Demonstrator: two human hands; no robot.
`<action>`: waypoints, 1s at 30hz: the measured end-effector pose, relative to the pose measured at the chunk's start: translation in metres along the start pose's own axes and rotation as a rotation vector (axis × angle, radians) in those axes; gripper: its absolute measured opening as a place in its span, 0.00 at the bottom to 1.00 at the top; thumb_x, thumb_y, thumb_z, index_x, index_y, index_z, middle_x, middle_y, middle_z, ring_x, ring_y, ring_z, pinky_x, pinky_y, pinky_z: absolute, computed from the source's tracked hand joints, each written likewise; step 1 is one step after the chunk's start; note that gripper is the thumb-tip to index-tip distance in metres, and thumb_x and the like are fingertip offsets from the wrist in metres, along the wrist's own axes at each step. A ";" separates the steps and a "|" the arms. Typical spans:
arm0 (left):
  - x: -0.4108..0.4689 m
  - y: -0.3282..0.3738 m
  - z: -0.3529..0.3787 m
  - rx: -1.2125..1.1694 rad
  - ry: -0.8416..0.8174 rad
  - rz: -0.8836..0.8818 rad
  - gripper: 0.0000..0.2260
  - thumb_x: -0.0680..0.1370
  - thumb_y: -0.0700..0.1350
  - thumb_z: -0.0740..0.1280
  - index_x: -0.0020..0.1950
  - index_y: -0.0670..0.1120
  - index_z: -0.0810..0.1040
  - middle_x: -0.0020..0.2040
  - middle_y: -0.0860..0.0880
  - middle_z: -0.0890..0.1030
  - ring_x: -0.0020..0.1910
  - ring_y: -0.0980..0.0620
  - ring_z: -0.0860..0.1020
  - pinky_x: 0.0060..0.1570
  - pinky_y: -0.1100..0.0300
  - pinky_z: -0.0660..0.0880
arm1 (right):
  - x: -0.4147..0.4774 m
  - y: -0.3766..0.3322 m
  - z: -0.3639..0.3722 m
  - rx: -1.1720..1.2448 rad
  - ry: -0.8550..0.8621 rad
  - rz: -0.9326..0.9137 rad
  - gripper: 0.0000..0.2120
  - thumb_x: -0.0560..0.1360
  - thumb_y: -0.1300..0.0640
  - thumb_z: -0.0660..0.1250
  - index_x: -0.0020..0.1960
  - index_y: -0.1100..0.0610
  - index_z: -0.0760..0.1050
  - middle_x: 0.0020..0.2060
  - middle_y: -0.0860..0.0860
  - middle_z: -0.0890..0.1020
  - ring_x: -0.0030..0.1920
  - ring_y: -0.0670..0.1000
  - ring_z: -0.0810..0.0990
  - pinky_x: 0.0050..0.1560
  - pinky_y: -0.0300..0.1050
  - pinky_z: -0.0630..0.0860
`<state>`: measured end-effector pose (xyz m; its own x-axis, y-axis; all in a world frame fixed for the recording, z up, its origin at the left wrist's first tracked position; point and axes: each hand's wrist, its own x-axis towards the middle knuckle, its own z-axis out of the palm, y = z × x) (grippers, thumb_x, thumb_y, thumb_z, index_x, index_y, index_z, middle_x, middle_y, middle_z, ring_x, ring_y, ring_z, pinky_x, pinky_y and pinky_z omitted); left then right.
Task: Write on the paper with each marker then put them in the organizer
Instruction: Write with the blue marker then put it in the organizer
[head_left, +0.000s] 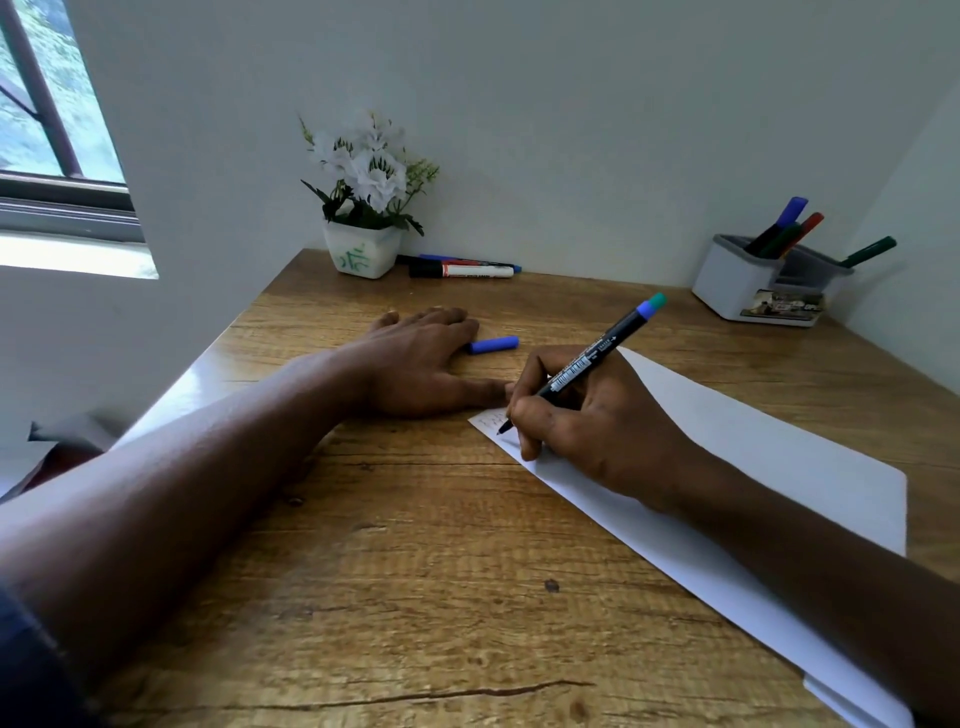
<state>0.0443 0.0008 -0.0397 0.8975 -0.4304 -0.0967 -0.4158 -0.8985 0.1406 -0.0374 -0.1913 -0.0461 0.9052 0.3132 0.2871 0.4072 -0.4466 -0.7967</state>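
Observation:
My right hand (587, 415) grips a black marker with a blue and green end (597, 358), its tip touching the near-left corner of the white paper (769, 457), where faint writing shows. My left hand (415, 358) lies flat on the wooden desk, fingers straight, its thumb by the paper's corner. The marker's blue cap (494, 344) lies on the desk just beyond my left hand. A grey-white organizer (737, 291) stands at the back right and holds several markers (789, 228). More markers (462, 267) lie at the back next to the flower pot.
A white pot of artificial white flowers (363, 249) stands at the back of the desk (415, 545) against the wall. A window (52, 130) is on the left. Walls close in the desk at the back and the right.

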 end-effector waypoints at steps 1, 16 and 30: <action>0.001 -0.001 0.001 0.003 0.004 0.005 0.45 0.72 0.76 0.53 0.83 0.53 0.52 0.84 0.50 0.50 0.82 0.50 0.51 0.79 0.41 0.48 | 0.000 0.001 0.000 -0.004 -0.002 -0.004 0.05 0.71 0.60 0.69 0.38 0.59 0.77 0.28 0.53 0.83 0.33 0.47 0.83 0.50 0.56 0.82; 0.000 -0.003 0.003 -0.010 0.015 0.011 0.48 0.69 0.78 0.53 0.83 0.52 0.53 0.83 0.50 0.51 0.82 0.49 0.52 0.79 0.41 0.50 | 0.001 0.004 0.002 -0.026 -0.002 -0.021 0.06 0.74 0.64 0.70 0.38 0.60 0.78 0.28 0.53 0.83 0.33 0.48 0.83 0.49 0.51 0.82; 0.000 -0.002 0.004 -0.014 0.010 -0.002 0.50 0.65 0.78 0.49 0.82 0.53 0.53 0.83 0.51 0.52 0.81 0.49 0.52 0.79 0.42 0.50 | 0.000 0.003 0.005 -0.067 0.084 -0.027 0.07 0.69 0.55 0.69 0.33 0.53 0.76 0.24 0.47 0.79 0.30 0.46 0.80 0.46 0.57 0.82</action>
<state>0.0444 0.0027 -0.0439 0.8996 -0.4279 -0.0871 -0.4122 -0.8980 0.1541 -0.0369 -0.1886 -0.0510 0.8995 0.2561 0.3539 0.4365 -0.4950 -0.7513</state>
